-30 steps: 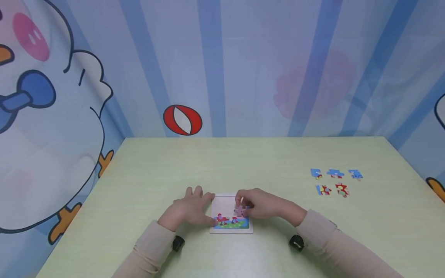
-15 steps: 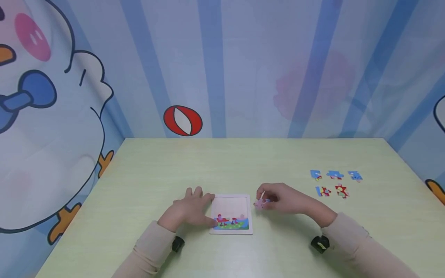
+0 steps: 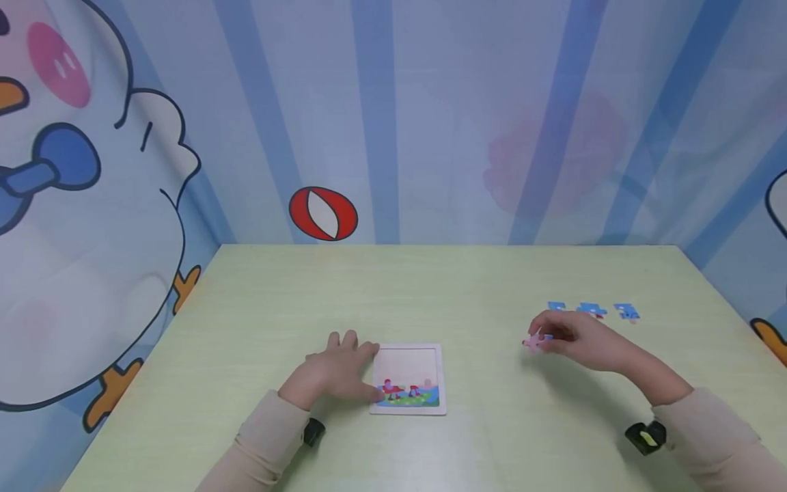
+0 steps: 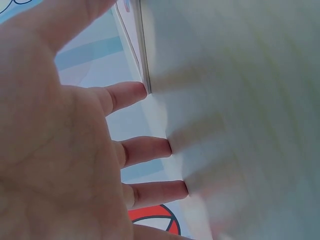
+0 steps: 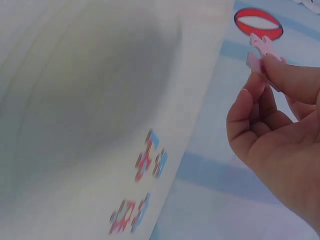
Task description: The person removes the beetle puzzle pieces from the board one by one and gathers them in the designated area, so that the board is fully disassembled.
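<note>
A small square puzzle tray [image 3: 407,362] lies on the table, its bottom strip filled with colourful picture pieces and its upper part bare. My left hand [image 3: 332,369] rests at the tray's left side, fingers spread, with the thumb at the lower left corner. In the left wrist view a finger touches the tray's edge [image 4: 145,70]. Off to the right, my right hand [image 3: 587,342] pinches a pink puzzle piece [image 3: 533,342] between thumb and fingers, raised above the table. The right wrist view shows that pink piece [image 5: 270,49] tilted at the fingertips.
Several loose puzzle pieces [image 3: 627,311] lie at the table's right side, some hidden behind my right hand. The right wrist view shows a few of these pieces [image 5: 145,159] near the table's far edge. A printed cloth [image 3: 430,137] hangs behind the table [image 3: 307,280].
My right hand has lifted the pink puzzle piece away from the tray and carried it right, toward the loose pieces. The left hand has stayed in place at the tray.
</note>
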`<state>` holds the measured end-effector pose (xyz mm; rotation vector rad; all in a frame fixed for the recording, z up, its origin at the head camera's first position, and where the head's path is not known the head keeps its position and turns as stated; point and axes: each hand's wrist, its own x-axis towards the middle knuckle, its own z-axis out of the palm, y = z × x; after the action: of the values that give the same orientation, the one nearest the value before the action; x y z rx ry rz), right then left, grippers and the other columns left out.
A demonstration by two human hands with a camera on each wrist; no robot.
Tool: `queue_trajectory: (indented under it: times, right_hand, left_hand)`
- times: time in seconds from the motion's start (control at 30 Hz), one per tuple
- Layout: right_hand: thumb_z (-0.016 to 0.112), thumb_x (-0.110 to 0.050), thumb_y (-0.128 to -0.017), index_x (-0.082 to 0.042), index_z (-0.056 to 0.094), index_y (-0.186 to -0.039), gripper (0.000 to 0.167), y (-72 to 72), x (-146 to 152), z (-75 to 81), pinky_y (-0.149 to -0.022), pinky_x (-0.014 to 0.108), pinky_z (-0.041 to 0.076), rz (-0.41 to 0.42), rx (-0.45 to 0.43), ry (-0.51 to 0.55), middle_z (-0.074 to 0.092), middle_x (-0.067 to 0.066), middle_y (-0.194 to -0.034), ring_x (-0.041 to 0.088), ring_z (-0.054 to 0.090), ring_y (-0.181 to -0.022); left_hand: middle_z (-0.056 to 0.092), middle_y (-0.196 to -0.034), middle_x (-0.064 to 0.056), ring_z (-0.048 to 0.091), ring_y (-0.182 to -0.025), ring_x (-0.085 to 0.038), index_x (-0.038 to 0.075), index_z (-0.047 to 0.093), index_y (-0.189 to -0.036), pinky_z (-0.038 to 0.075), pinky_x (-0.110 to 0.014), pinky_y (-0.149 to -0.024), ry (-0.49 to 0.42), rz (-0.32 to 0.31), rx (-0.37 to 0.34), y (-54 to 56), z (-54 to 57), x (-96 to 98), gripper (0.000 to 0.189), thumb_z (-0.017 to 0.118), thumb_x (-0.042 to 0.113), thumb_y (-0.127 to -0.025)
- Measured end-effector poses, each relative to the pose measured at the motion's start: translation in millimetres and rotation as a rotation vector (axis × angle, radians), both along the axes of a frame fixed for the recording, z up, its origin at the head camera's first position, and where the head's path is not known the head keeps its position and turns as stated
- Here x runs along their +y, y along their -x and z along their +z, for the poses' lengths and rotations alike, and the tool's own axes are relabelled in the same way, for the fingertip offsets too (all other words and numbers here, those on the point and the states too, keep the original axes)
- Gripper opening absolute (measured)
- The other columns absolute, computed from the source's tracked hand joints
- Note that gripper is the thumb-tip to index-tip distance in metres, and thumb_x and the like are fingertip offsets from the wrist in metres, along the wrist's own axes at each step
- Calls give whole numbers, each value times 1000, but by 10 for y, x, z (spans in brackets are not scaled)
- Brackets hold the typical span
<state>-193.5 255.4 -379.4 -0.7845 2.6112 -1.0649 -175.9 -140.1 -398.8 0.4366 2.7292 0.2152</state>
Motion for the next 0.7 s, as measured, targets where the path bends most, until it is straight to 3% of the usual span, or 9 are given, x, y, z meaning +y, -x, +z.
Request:
queue_trajectory:
  times: [0.2, 0.33, 0.43, 0.57, 0.7]
  right_hand:
    - [59, -6, -95, -3, 61, -113, 19, 16, 311, 23, -71, 28, 50, -78, 1, -25, 62, 4, -99, 11, 58, -82]
    - [57, -5, -96, 2, 58, -117, 22, 32, 500, 25, -65, 31, 49, -139, -27, -20, 61, 9, -94, 19, 57, -73]
    - [56, -7, -97, 4, 58, -118, 24, 49, 643, 6, -62, 31, 47, -186, -7, -56, 61, 11, -97, 17, 54, -71]
    - [54, -9, -98, 4, 58, -121, 26, 89, 829, -51, -67, 31, 49, -246, 19, -133, 61, 12, -107, 11, 54, -79]
    - [52, -13, -100, 5, 58, -121, 28, 120, 998, -100, -69, 32, 51, -296, -3, -162, 60, 19, -113, 15, 58, -84]
  left_hand:
    - [41, -113, -8, 34, -104, -28, 18, 45, -143, 45, -51, -67, -3, -2, -4, -4, 13, -2, 80, 72, 54, -77]
    - [41, -115, -9, 34, -104, -28, 17, 45, -143, 45, -49, -67, -8, 0, -6, -14, 31, -3, 80, 73, 54, -77]
    - [41, -116, -10, 34, -104, -28, 16, 45, -142, 45, -49, -67, -10, -3, -6, -17, 36, -4, 80, 73, 54, -77]
    - [41, -116, -10, 34, -105, -28, 17, 44, -143, 45, -48, -66, -11, -11, -8, -8, 30, -12, 80, 72, 54, -77]
    - [41, -117, -10, 33, -105, -28, 17, 42, -144, 45, -43, -65, -25, -13, -19, -2, 34, -18, 81, 72, 54, -78]
